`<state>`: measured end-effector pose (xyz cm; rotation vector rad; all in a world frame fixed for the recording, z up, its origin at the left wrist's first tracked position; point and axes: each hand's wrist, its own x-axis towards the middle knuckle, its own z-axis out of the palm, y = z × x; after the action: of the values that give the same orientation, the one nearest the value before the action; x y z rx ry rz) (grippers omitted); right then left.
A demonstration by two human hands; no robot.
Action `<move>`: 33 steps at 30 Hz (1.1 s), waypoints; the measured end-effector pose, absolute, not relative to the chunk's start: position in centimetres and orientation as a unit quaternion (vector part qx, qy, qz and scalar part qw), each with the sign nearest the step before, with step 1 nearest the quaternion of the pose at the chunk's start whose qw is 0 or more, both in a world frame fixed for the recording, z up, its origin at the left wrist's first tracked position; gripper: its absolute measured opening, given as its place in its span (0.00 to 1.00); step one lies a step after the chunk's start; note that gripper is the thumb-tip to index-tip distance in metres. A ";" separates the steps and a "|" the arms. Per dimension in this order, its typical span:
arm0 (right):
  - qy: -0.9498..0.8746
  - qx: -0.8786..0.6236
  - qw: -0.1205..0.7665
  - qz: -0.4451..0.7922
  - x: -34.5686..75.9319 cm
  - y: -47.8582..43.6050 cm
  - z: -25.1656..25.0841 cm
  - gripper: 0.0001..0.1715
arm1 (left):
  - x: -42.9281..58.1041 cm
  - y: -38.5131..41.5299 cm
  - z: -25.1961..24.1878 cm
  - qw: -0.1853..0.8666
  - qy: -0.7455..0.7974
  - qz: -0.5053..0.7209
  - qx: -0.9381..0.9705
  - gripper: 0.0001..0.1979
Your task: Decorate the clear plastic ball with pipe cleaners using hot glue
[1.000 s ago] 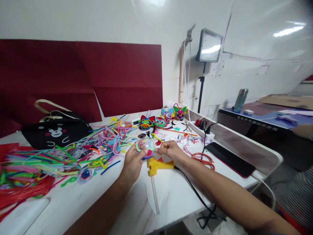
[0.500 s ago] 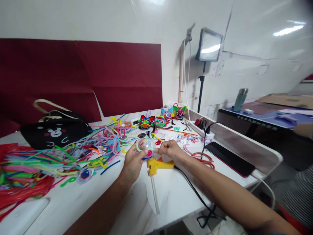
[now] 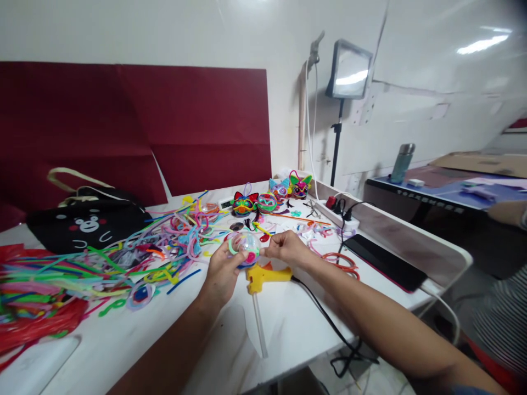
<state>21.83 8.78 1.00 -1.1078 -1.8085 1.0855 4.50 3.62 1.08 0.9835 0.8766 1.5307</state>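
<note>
My left hand (image 3: pixel 223 272) is closed around a clear round ball (image 3: pixel 244 244) with coloured pipe cleaner pieces on it, green and pink among them. Close to the ball's right side, my right hand (image 3: pixel 287 247) has its fingers pinched together; what they hold, if anything, is too small to make out. Just below both hands a yellow hot glue gun (image 3: pixel 269 276) lies on the white table (image 3: pixel 288 334), a clear glue stick (image 3: pixel 259 323) sticking out of it toward me.
Loose pipe cleaners (image 3: pixel 164 241) heap up on the left beside a black bag (image 3: pixel 88 222). Finished-looking decorated balls (image 3: pixel 244 204) stand at the back. A phone (image 3: pixel 385 261), a power strip (image 3: pixel 343 215) and the glue gun's cord (image 3: pixel 323 312) are on the right. Another person's arm (image 3: pixel 508 213) shows far right.
The view has shifted slightly. Both hands stay at the ball with nearly the same grip, and the glue gun has not moved on the table.
</note>
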 end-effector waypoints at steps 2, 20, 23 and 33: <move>-0.715 -0.437 0.366 0.405 22.0 8.8 1.1 0.25 | 4.5 3.6 1.1 0.534 0.367 0.638 0.416 0.18; -0.777 -0.456 0.330 0.282 22.9 8.1 3.1 0.16 | 4.2 3.6 1.5 0.557 0.373 0.603 0.431 0.20; -0.779 -0.449 0.335 0.280 22.9 8.0 3.2 0.16 | 4.1 3.6 1.8 0.570 0.371 0.595 0.428 0.22; -0.770 -0.432 0.344 0.318 22.8 8.0 3.3 0.17 | 3.8 3.5 2.2 0.601 0.379 0.572 0.409 0.18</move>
<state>22.81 7.96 3.26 -1.1231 -2.0005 0.8266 3.84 3.49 2.23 0.9467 0.8780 1.3262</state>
